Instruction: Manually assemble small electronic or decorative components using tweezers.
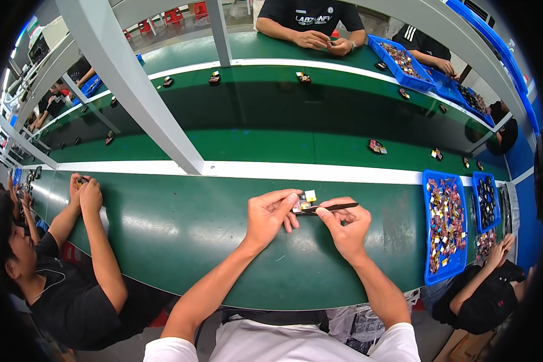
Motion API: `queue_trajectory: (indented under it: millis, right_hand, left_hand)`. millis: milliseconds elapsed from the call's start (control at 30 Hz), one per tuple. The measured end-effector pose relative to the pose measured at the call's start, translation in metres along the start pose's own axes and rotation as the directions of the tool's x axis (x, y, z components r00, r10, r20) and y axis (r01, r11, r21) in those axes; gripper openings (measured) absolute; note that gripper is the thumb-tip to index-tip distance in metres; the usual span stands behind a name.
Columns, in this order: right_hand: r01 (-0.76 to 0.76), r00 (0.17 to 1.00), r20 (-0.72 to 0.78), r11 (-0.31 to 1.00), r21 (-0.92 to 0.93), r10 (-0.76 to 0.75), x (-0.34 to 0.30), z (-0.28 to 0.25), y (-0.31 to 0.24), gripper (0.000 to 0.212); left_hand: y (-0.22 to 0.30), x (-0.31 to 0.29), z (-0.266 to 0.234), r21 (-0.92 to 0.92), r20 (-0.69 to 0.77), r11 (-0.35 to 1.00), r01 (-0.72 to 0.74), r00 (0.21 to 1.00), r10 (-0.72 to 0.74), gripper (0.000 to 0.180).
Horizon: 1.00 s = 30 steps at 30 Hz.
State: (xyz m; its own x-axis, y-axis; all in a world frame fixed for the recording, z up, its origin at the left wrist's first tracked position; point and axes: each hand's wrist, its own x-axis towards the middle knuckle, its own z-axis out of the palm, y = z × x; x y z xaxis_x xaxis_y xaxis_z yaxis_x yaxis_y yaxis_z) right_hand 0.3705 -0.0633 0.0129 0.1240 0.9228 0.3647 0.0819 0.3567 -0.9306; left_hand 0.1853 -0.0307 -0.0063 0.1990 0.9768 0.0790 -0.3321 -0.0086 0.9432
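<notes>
Over the green tabletop, my left hand (265, 218) pinches a small electronic assembly (302, 204) with red, yellow and dark parts. A white tab (311, 195) sticks up from its far side. Between the thumb and fingers of my right hand (350, 232) are black tweezers (342, 206), their tip pointing left at the assembly's near edge. Whether the tip touches or grips a part of it is too small to tell.
A blue tray (427, 241) full of small colourful parts stands to my right, with another blue tray (478, 202) of black pieces beyond. Past the white rail (271, 171), a green conveyor belt (259, 148) carries scattered assemblies. Co-workers sit left, right and across; a grey post (139, 84) rises ahead.
</notes>
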Motion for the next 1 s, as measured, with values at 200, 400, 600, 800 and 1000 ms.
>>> queue_trajectory:
  millis: [200,400,600,800,1000]
  right_hand:
    - [0.009,1.000,0.000,0.999,-0.033,-0.009,0.001,0.001,0.001,0.010]
    - [0.085,0.992,0.108,0.986,-0.144,-0.069,0.008,-0.006,-0.001,0.013]
    - [0.081,0.993,0.092,0.985,-0.151,-0.067,0.008,-0.003,-0.003,0.012]
    - [0.136,0.989,0.087,0.969,-0.204,-0.121,0.005,0.001,-0.005,0.011]
    - [0.227,0.972,0.129,0.919,-0.323,-0.195,0.005,0.005,-0.009,0.011]
  left_hand:
    - [0.001,0.000,-0.002,0.018,-0.006,1.000,-0.014,1.000,0.014,0.024]
    - [0.000,0.001,-0.006,0.076,0.041,0.996,0.037,0.998,-0.040,0.021]
    - [0.001,0.003,-0.008,0.061,0.023,0.997,0.054,0.998,-0.055,0.022]
    - [-0.001,0.003,-0.009,0.034,-0.027,0.995,0.094,0.995,-0.093,0.021]
    - [0.000,0.002,-0.010,0.063,-0.013,0.996,0.064,0.998,-0.063,0.022]
